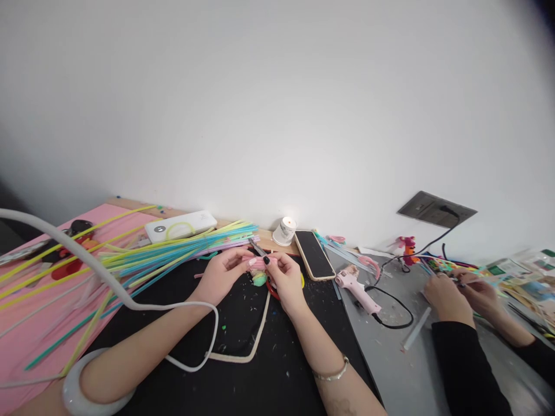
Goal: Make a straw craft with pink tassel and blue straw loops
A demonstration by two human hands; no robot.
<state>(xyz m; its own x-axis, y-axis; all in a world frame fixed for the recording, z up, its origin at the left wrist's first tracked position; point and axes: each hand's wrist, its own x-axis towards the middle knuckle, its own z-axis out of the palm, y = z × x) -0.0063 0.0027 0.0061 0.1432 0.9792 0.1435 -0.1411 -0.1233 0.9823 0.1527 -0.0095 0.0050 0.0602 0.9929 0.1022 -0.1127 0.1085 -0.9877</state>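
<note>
My left hand (224, 276) pinches one end of a small bundle of pink pipe cleaners (256, 264). My right hand (287, 284) grips the other end, thumb and fingers pressed together. Just below the pink bundle is a light green fuzzy piece (260, 279); whether it is attached, I cannot tell. A grey metal blade (257, 247) shows behind the fingers, pointing up and left. Beside my right hand a red loop (272, 289) and a bit of yellow are partly covered, so I cannot make out whether they belong with the blade.
Long coloured pipe cleaners (173, 254) and a white power bank (182, 226) lie left. A paper cup (285, 231), phone (315, 255) and pink glue gun (356, 289) stand or lie beyond and right. A white cable (117, 283) crosses my left arm. A co-worker's hands (455, 294) work at right.
</note>
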